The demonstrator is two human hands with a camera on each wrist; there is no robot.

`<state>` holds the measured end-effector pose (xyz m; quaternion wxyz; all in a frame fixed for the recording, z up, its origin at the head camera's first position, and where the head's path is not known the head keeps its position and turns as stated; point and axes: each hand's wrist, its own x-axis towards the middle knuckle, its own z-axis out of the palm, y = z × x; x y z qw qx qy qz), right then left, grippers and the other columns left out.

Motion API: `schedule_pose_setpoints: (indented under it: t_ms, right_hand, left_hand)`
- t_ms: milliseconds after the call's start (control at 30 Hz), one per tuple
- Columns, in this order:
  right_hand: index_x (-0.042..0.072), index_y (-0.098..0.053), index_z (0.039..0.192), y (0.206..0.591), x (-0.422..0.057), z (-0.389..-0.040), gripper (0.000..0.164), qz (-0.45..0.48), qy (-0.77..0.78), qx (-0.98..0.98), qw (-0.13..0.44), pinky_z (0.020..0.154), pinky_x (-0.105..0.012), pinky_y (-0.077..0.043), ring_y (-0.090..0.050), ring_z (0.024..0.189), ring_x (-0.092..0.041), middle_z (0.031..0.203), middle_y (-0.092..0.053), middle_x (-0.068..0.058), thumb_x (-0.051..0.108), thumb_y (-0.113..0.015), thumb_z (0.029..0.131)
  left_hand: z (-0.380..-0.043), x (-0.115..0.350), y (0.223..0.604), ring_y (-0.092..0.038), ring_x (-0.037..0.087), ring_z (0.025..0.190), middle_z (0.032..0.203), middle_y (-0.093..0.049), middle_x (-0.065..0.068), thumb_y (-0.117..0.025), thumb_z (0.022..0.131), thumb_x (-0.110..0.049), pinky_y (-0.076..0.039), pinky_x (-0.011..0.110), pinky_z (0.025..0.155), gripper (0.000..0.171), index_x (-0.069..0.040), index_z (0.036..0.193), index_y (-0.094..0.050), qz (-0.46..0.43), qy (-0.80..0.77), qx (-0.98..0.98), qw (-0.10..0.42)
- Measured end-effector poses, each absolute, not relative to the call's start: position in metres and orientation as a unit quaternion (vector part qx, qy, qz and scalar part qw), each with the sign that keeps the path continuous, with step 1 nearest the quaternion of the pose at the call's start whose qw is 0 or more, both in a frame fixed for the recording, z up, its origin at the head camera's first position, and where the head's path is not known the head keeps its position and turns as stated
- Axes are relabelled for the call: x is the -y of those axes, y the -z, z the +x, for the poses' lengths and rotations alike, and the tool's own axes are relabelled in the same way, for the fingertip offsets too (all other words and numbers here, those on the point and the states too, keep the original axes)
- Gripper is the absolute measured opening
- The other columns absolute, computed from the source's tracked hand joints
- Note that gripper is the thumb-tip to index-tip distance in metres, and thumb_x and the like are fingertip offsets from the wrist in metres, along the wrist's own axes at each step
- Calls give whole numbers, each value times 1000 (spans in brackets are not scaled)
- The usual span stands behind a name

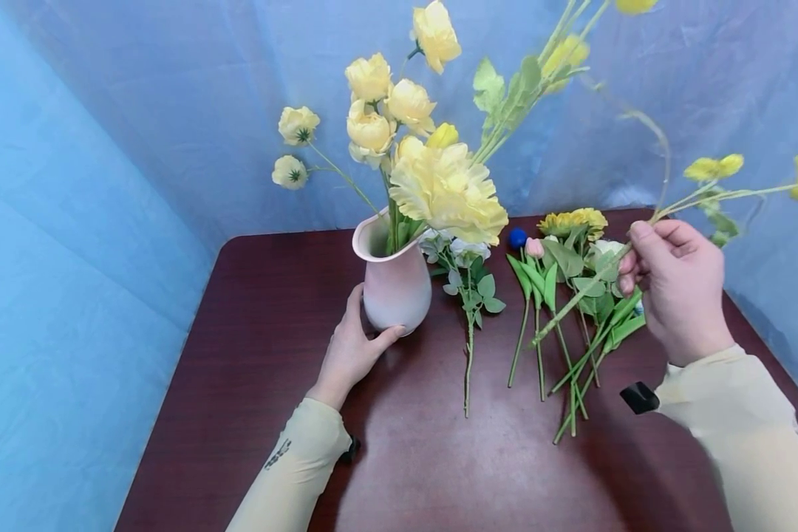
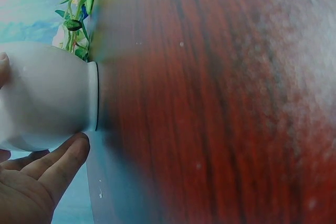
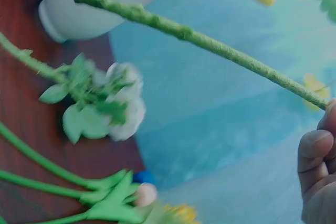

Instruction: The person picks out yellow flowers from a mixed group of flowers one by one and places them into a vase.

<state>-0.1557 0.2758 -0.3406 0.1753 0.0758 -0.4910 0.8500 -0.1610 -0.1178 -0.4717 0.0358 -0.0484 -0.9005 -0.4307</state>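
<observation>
A pink-and-white vase [image 1: 399, 284] stands on the table, holding pale yellow flowers [image 1: 370, 127], a large ruffled yellow bloom [image 1: 448, 192] and leafy green stems. My left hand [image 1: 355, 347] grips its lower body, thumb in front and fingers round the left side. In the left wrist view the fingers [image 2: 63, 169] lie against the white vase [image 2: 47, 95] near its foot. My right hand [image 1: 681, 284] pinches the stem of a yellow flower branch [image 1: 575, 299] above the table. The stem's cut end points down and left toward the vase, and small yellow blooms spread beyond the hand.
A white flower stem [image 1: 468, 318] lies right of the vase. Farther right lie several more stems, among them a pink tulip [image 1: 534, 247], a blue ball-shaped bloom [image 1: 517, 237] and yellow flowers [image 1: 575, 222]. Blue cloth [image 1: 140, 111] hangs behind the dark red table [image 1: 259, 318].
</observation>
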Motion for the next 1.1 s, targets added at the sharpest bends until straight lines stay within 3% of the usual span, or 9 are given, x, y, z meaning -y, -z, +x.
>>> schedule_pose_setpoints:
  t_ms: [167, 400, 733, 1100]
  right_hand:
    - [-21, -46, 90, 321, -266, -149, 10, 147, -873, 417, 204, 33, -35, -47, -55, 40, -32, 61, -59, -28, -14, -53, 92]
    - [-27, -43, 96, 310, -255, -140, 9, 198, -881, 382, 200, 36, -43, -49, -55, 41, -39, 63, -58, -35, -18, -43, 94]
    - [-22, -37, 91, 302, -256, -137, 8, 214, -890, 325, 237, 34, -48, -48, -53, 39, -45, 59, -53, -42, -17, -37, 97]
    - [-22, -36, 94, 297, -251, -140, 10, 238, -902, 293, 210, 36, -47, -49, -53, 41, -47, 61, -52, -45, -14, -34, 99]
  left_hand:
    - [-160, 118, 471, -51, 20, 117, 136, -48, 3, -72, 76, -62, -46, 51, 92, 93, -40, 147, -17, -48, 434, 899, 37]
    - [-160, 118, 470, -50, 20, 118, 137, -48, 3, -71, 75, -64, -46, 52, 92, 94, -39, 148, -16, -43, 433, 900, 34]
    - [-160, 117, 471, -50, 21, 120, 139, -47, 4, -71, 75, -65, -45, 53, 94, 96, -39, 149, -16, -40, 429, 902, 32]
    - [-160, 113, 472, -53, 22, 116, 136, -50, 4, -70, 74, -66, -47, 52, 91, 96, -31, 149, -21, -33, 415, 907, 62]
